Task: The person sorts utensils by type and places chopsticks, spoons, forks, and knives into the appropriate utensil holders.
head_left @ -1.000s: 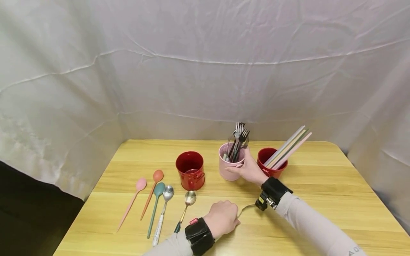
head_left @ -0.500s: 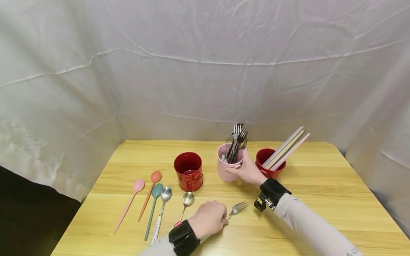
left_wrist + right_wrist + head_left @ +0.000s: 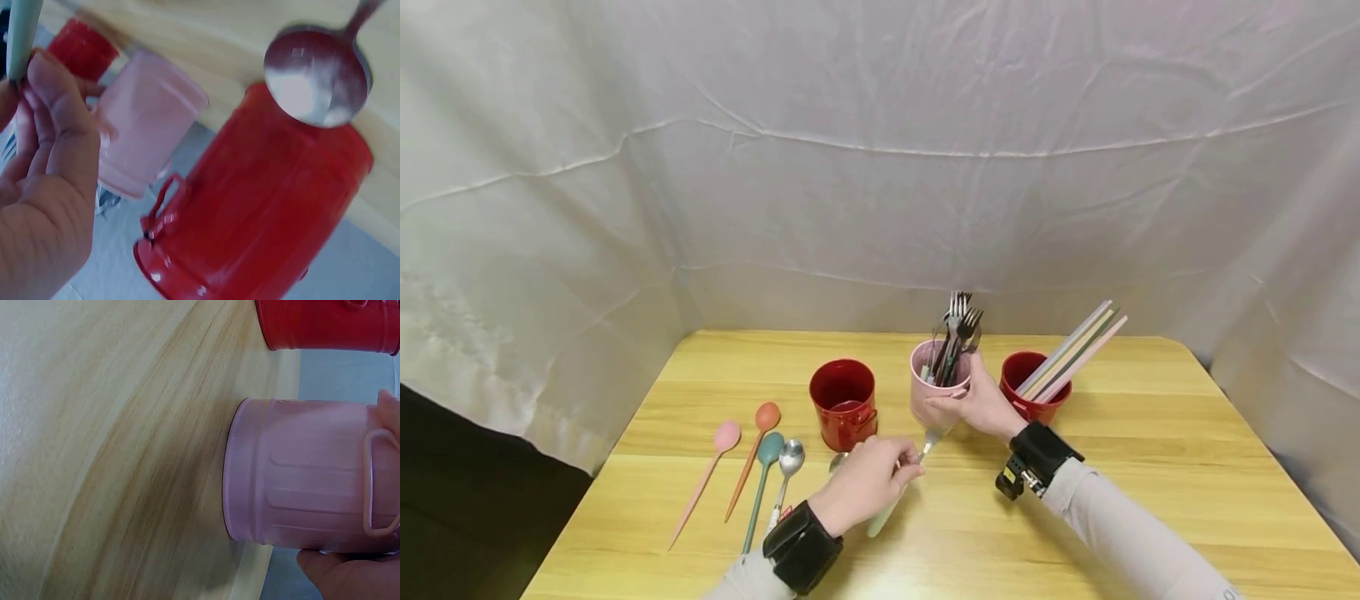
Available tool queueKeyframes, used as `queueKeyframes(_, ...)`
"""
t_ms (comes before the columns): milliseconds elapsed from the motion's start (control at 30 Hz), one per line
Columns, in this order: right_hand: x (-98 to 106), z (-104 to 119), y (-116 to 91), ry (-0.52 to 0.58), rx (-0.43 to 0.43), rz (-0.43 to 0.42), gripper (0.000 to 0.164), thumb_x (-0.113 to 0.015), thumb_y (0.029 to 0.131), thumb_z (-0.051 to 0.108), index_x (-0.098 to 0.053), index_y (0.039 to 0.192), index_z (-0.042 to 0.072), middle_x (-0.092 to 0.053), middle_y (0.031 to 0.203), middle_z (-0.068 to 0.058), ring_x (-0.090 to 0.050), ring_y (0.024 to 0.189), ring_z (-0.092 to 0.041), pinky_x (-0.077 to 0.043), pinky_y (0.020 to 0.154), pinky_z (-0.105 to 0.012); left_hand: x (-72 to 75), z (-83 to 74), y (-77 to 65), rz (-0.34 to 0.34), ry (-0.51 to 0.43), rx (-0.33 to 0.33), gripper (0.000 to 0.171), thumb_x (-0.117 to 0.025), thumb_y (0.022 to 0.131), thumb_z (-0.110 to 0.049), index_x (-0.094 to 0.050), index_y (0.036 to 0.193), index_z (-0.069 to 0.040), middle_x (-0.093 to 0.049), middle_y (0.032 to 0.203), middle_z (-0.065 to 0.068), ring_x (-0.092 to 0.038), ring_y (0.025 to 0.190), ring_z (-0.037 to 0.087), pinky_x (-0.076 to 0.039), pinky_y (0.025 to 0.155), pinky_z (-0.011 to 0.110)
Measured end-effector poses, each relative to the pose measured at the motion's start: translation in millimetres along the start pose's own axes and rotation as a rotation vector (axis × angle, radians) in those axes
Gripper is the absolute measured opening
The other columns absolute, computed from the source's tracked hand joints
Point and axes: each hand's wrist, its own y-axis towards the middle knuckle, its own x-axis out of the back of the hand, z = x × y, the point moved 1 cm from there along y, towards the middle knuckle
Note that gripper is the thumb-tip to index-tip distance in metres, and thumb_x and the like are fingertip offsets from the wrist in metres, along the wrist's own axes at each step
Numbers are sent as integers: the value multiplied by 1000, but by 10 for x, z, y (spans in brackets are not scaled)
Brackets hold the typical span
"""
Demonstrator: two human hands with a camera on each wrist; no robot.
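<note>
My left hand (image 3: 863, 482) pinches a fork with a pale green handle (image 3: 880, 520) above the table, its tines pointing toward the pink pail. In the left wrist view the handle (image 3: 24, 39) rises between thumb and fingers (image 3: 59, 94). My right hand (image 3: 983, 405) grips the pink pail (image 3: 923, 403) by its side, near the rim. That pail stands upright on the table and holds several forks (image 3: 957, 321). In the right wrist view its small wire handle (image 3: 369, 481) faces the camera, with thumb and fingers on either side of the pail.
A red pail (image 3: 844, 425) stands left of the pink one. Another red pail (image 3: 1033, 408) at right holds several straight sticks (image 3: 1075, 350). Spoons lie at left: pink (image 3: 727, 435), orange (image 3: 767, 415), teal (image 3: 770, 448), metal (image 3: 792, 457), and one partly hidden metal spoon (image 3: 838, 461).
The fork has come up off the table in my left hand, turning from pointing right to pointing at the pink pail. My left hand has moved left and forward. My right hand keeps its grip.
</note>
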Motion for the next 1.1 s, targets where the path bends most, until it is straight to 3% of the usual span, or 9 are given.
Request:
queueKeyframes(267,-5,-181,42,-13,19,-8,89,-79,72,3,-22,140,0,-45,134,-26,-45,122,-38,-34,103,-54,292,-110,231,-205,-107,-48,11,-62,92,-22,-58,85,-15,-62,78,-6,-60,70,7,-50,61,20)
queueKeyframes(433,-25,-360,96,18,41,-18,90,-82,71,11,-24,139,6,-50,130,-20,-48,120,-33,-36,103,-50,452,-214,425,-339,-103,-77,12,-61,93,-22,-58,87,-12,-65,81,-1,-64,73,11,-53,63,22)
queueKeyframes(633,-27,-273,79,-2,58,-27,86,-81,72,7,-25,138,3,-50,128,-20,-50,116,-33,-39,100,-50,597,-385,711,-474,-121,-128,12,-61,93,-21,-59,89,-10,-66,84,0,-64,75,11,-53,63,20)
queueKeyframes(767,-5,-111,42,1,50,-13,87,-79,72,2,-23,139,-2,-47,129,-25,-47,117,-37,-38,100,-53,661,-474,913,-527,-147,-116,11,-63,91,-21,-61,88,-11,-68,85,0,-64,74,10,-53,65,22)
queueKeyframes(900,0,-2,29,4,26,13,92,-78,73,0,-17,143,-1,-44,134,-24,-44,121,-37,-33,104,-53,690,-513,1062,-561,-108,-61,12,-63,91,-26,-63,89,-14,-69,87,-2,-64,75,8,-53,67,26)
queueKeyframes(1100,-16,25,24,-5,33,22,92,-77,73,-1,-16,142,-2,-41,137,-25,-42,123,-40,-32,105,-53,625,-493,1201,-540,-16,18,14,-61,93,-31,-62,90,-17,-69,87,-5,-62,74,7,-50,66,29)
